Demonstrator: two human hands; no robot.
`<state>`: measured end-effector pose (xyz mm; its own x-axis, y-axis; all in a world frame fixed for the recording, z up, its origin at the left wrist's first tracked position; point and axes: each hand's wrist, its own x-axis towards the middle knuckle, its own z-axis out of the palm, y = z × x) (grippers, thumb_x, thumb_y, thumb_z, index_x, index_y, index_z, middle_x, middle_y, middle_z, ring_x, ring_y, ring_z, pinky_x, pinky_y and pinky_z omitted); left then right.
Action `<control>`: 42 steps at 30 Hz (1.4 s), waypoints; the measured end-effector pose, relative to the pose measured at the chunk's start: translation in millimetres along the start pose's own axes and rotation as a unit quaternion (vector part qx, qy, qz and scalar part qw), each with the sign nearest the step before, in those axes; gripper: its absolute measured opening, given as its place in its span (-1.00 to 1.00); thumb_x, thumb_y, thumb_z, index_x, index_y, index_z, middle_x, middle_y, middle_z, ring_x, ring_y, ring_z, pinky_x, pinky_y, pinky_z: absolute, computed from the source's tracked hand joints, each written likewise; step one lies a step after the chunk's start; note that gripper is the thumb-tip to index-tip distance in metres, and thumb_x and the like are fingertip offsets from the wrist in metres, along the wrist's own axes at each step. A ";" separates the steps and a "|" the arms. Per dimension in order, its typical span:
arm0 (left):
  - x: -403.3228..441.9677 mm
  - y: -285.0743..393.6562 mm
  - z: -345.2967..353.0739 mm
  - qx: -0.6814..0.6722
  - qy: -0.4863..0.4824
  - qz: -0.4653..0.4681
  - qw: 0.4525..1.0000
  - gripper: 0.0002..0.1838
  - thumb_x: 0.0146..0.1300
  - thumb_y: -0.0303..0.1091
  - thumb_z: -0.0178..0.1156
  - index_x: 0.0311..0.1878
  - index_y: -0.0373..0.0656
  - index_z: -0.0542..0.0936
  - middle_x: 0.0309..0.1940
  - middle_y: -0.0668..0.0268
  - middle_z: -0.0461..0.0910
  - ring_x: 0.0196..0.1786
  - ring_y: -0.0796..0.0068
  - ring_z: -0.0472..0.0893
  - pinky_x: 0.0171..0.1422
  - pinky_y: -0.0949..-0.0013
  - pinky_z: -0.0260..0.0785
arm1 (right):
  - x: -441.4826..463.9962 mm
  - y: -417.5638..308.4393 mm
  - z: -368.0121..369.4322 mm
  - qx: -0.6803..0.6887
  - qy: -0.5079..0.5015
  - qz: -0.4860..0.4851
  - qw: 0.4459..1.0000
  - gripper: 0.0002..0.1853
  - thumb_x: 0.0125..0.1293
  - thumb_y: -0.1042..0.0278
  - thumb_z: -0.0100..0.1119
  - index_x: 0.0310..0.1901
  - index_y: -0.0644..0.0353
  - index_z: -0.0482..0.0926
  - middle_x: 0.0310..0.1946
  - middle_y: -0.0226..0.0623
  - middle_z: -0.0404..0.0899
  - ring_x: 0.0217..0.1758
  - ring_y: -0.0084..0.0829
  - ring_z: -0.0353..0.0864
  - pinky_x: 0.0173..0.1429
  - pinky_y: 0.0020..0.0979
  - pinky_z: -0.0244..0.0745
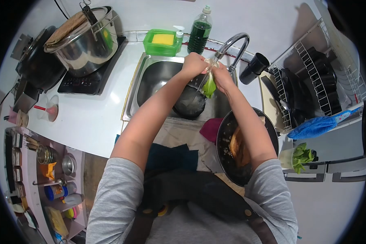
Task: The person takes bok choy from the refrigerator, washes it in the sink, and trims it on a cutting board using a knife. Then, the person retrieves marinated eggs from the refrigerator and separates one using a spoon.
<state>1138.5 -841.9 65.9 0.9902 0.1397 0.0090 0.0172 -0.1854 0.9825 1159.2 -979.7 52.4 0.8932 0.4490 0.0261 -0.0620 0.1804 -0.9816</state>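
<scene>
Over the sink point(131, 95), both of my hands grip a bok choy point(209, 86), its pale stem end up between my fingers and its green leaves hanging down. My left hand point(195, 65) is closed on the stem from the left. From the right, my right hand point(223, 76) pinches it, with some fingers hidden. The curved metal faucet point(236, 37) stands just above and behind, and a thin stream of water falls by the leaves. Below them a round black bowl point(190, 106) sits in the basin, seemingly with water in it.
Behind the sink are a green sponge holder point(149, 48) and a bottle of green liquid point(200, 32). A frying pan point(227, 162) with browned food lies under my right forearm. A large pot point(87, 49) sits on the cooktop at left; a dish rack point(305, 61) stands right.
</scene>
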 end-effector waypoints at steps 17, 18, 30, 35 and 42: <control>12.7 109.9 -85.6 0.107 0.021 0.042 0.993 -0.79 0.03 -0.44 0.21 -0.30 -0.42 0.58 -0.46 0.18 0.62 -0.49 0.45 0.66 -0.31 0.50 0.59 | 1.3 -26.6 1.0 0.033 -0.129 0.172 0.976 -0.65 0.48 0.24 -0.18 0.11 0.35 0.29 -0.09 -0.06 0.51 -0.10 -0.21 0.61 -0.01 -0.23 0.61; 13.5 111.7 -92.0 0.093 0.015 0.036 0.995 -0.79 0.03 -0.46 0.21 -0.30 -0.43 0.58 -0.45 0.17 0.62 -0.48 0.44 0.66 -0.30 0.50 0.60 | 2.5 -29.2 4.8 0.016 -0.127 0.188 0.974 -0.67 0.47 0.27 -0.17 0.11 0.33 0.29 -0.11 -0.06 0.52 -0.10 -0.21 0.61 -0.02 -0.22 0.61; -3.6 55.8 -56.9 0.261 -0.033 0.098 0.960 -0.79 0.05 -0.34 0.33 -0.36 -0.32 0.67 -0.63 0.28 0.62 -0.60 0.59 0.61 -0.42 0.50 0.46 | 9.8 -34.6 21.1 -0.017 -0.095 0.065 0.993 -0.75 0.44 0.43 -0.17 0.06 0.37 0.33 -0.26 -0.04 0.56 -0.25 -0.23 0.66 -0.11 -0.28 0.65; -19.5 23.0 -16.4 0.138 0.020 0.088 0.986 -0.80 0.01 -0.32 0.34 -0.43 -0.30 0.65 -0.64 0.25 0.62 -0.58 0.52 0.62 -0.41 0.45 0.46 | 0.5 -27.5 2.4 0.093 -0.101 0.160 0.977 -0.63 0.50 0.26 -0.30 0.00 0.41 0.40 -0.25 -0.05 0.58 -0.28 -0.26 0.67 -0.13 -0.27 0.66; -14.9 -8.2 17.1 0.098 0.082 0.062 0.990 -0.72 0.02 -0.19 0.31 -0.58 -0.23 0.61 -0.64 0.16 0.61 -0.54 0.34 0.64 -0.38 0.24 0.47 | -10.2 -14.7 -5.5 0.088 -0.015 0.121 0.989 -0.68 0.46 0.24 -0.10 0.03 0.34 0.44 -0.25 -0.24 0.60 -0.26 -0.43 0.65 -0.19 -0.37 0.67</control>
<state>1126.0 -859.1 54.5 0.9508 0.2569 0.1731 -0.0606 -0.3938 0.9172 1153.5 -991.7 65.4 0.8291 0.5229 -0.1980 -0.3521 0.2131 -0.9114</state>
